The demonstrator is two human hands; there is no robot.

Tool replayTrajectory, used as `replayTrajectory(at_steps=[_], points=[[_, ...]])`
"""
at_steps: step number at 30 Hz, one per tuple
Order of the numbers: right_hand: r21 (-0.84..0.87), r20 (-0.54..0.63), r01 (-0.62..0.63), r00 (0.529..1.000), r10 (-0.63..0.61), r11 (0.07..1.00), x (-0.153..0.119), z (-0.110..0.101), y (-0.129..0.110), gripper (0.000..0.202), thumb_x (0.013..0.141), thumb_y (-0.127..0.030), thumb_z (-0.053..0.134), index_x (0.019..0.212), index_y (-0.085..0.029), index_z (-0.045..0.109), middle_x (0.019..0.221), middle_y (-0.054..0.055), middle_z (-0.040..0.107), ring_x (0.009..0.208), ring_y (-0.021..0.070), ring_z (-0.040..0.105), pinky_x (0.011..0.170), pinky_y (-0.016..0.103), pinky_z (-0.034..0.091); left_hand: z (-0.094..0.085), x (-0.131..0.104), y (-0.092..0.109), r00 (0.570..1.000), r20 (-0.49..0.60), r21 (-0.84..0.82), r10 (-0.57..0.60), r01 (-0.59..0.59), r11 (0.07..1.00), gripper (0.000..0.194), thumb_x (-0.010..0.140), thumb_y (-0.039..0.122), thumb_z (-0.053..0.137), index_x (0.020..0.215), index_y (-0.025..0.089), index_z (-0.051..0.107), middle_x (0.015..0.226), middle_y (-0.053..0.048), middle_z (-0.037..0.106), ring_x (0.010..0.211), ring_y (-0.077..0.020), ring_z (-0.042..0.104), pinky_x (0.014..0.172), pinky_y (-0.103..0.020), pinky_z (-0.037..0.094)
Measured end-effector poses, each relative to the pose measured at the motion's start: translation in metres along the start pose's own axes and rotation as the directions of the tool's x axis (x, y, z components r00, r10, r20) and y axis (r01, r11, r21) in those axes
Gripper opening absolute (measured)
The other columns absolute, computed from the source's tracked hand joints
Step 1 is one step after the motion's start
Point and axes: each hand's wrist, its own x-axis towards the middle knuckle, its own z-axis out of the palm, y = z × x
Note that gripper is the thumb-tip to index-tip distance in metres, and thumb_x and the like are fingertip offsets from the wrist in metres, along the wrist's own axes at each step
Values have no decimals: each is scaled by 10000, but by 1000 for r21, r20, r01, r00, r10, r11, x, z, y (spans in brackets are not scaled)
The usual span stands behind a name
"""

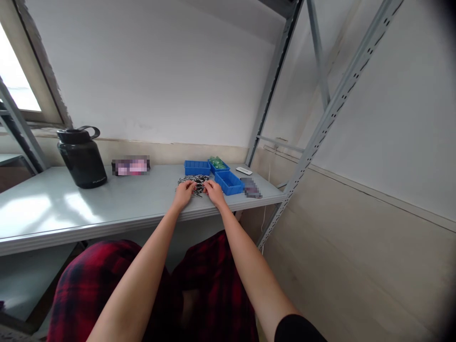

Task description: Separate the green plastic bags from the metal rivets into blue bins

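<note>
A tangled pile of thin black and silver pieces (pixel 197 179) lies on the grey table, too small to name in kind. My left hand (pixel 184 194) is at the pile's near left side, thumb and fingers pinched together. From the right, my right hand (pixel 214 192) reaches in with its fingertips pinched too, close to the left fingertips. What either pinch holds is too small to make out. Just right of my right hand stands a blue bin (pixel 229 183). Behind the pile are a second blue bin (pixel 197 167) and a third blue bin (pixel 213 167) with green pieces (pixel 217 163) in it.
A large black bottle (pixel 81 159) stands at the left of the table (pixel 142 197). Blurred-out items lie near the wall (pixel 130 166) and by the right bin (pixel 251 187). A flat white object (pixel 244 171) is at the back right. Metal shelf posts (pixel 320 137) rise on the right.
</note>
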Motion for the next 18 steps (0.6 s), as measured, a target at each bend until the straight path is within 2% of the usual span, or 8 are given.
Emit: replayTrajectory(at_steps=[11,18], points=[[15,-12,14,1000,-14,1000,2,1,3,236,886,-368,481,739,-213,580,641,-6,611,626,160,561,683,285,441,1,1,-4,1000,11,-23,-3,3,1000,261,833,417,537,724,196,622,688,-32,657,601,-179,570,637,-307,451],[3,-14,9,1000,-9,1000,2,1,4,273,887,-420,468,744,-216,577,654,-1,613,643,161,564,693,281,439,0,0,0,1000,7,1,-7,7,1000,254,834,403,536,711,197,619,680,-35,652,602,-183,565,644,-312,444]])
